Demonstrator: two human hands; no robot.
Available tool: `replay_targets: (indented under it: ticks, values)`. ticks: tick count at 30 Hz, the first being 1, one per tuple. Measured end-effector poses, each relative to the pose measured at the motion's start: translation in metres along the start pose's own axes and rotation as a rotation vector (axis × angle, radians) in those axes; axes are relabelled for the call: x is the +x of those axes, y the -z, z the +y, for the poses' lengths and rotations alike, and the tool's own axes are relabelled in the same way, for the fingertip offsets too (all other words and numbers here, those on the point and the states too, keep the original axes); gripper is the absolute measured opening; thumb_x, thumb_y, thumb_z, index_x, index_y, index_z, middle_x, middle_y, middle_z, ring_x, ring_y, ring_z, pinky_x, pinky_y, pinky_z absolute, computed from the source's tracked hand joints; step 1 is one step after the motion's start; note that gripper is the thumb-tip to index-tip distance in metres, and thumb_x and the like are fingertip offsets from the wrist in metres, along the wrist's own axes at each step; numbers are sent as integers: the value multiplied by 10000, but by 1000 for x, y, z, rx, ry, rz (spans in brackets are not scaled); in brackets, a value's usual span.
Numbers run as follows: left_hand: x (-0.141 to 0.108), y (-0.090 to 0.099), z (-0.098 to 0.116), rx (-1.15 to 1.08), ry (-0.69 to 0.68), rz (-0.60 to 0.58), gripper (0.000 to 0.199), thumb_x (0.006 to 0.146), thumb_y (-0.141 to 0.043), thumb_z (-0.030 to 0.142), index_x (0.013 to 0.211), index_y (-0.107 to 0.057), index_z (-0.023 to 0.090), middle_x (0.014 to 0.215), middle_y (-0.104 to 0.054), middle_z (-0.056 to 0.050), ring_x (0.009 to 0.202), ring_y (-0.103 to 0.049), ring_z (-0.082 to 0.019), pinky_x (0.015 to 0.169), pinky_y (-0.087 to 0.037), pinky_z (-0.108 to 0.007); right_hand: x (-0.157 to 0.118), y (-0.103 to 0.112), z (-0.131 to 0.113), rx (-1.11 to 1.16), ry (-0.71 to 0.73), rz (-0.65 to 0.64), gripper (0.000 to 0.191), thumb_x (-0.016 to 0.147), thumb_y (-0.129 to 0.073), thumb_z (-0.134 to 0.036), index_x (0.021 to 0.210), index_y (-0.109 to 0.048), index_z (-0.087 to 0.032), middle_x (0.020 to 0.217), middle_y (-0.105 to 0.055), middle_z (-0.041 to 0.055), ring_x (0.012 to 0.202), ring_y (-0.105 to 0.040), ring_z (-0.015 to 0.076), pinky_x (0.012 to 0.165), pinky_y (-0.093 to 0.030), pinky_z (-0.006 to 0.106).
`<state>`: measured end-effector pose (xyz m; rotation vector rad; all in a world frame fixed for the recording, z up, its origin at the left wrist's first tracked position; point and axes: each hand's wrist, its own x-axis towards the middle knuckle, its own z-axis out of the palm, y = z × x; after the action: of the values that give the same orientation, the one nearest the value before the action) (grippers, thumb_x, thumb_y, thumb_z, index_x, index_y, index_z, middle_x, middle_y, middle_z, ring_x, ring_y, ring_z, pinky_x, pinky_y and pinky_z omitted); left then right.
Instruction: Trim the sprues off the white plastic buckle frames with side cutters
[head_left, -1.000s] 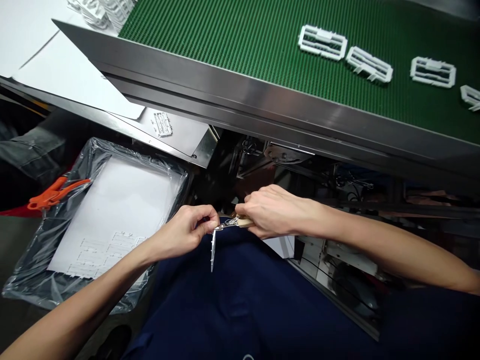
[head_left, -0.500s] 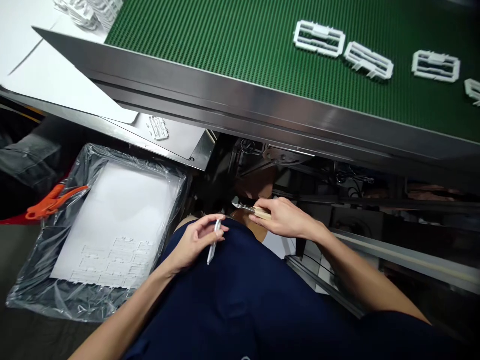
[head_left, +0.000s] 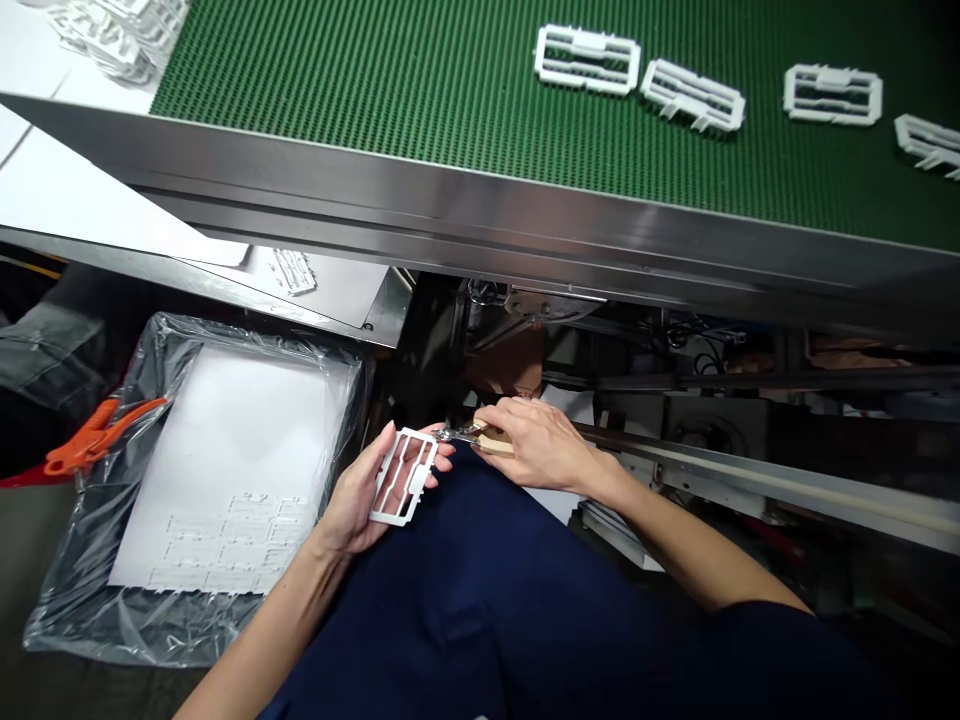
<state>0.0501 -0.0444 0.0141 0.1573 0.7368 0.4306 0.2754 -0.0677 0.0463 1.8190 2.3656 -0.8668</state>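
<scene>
**"What's the left hand (head_left: pixel 352 497) doing?"**

"It's half open, palm up, with a white plastic frame (head_left: pixel 403 476) lying across it. The frame is a barred rectangle with small spurs along its edges, and the fingertips curl up behind its far side."

**"And the right hand (head_left: pixel 536 445)?"**

"Closed firmly around a wooden-handled knife (head_left: pixel 493 439). Its metal blade (head_left: pixel 456 434) points left, right by the frame's upper corner. I can't tell whether they touch."

**"What's around them?"**

"Just below both hands is a navy shirt (head_left: pixel 480 620). Left of the left hand, a white sheet (head_left: pixel 247 440) with pale cut shapes lies on a clear plastic bag (head_left: pixel 82 600), and orange-handled cutters (head_left: pixel 94 440) sit at the bag's edge."

**"Beyond the hands?"**

"Past a steel edge (head_left: pixel 450 200), a green conveyor belt (head_left: pixel 420 90) carries white frames (head_left: pixel 587 60), lying flat and apart."
</scene>
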Motion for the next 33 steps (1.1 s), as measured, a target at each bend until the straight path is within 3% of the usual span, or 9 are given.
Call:
replay_targets:
  ticks: [12, 23, 28, 33]
  values:
    - [-6, -2, -6, 60, -16, 39, 459, 946, -362, 367, 1117, -637, 42, 914, -679, -172, 682, -630, -173, 617, -513, -221, 4, 11, -5, -83, 71, -64, 213, 861, -471, -391, 924, -573, -215, 780, -565, 7, 692, -496, 136, 635, -285, 258]
    - [-8, 1, -8, 76, -21, 49, 453, 935, -395, 369, 1100, -644, 30, 886, -681, -166, 671, -625, -166, 620, -512, -214, 4, 15, -8, -121, 82, -64, 176, 827, -480, -361, 828, -575, -213, 692, -554, -7, 558, -443, 104, 497, -154, 251]
    - [-8, 1, -8, 50, -21, 48, 439, 938, -387, 355, 1080, -651, 34, 914, -679, -172, 688, -633, -169, 643, -522, -223, 3, 10, -6, 61, 40, -84, 174, 843, -477, -338, 838, -593, -209, 699, -581, -8, 577, -470, 94, 521, -206, 234]
    - [-7, -1, -4, -62, -21, 39, 436, 955, -338, 313, 1140, -621, 38, 999, -671, -173, 734, -651, -173, 688, -542, -235, 4, -2, -5, 382, -162, -27, 263, 854, -476, -433, 788, -565, -195, 608, -519, -39, 547, -430, 86, 538, -269, 213]
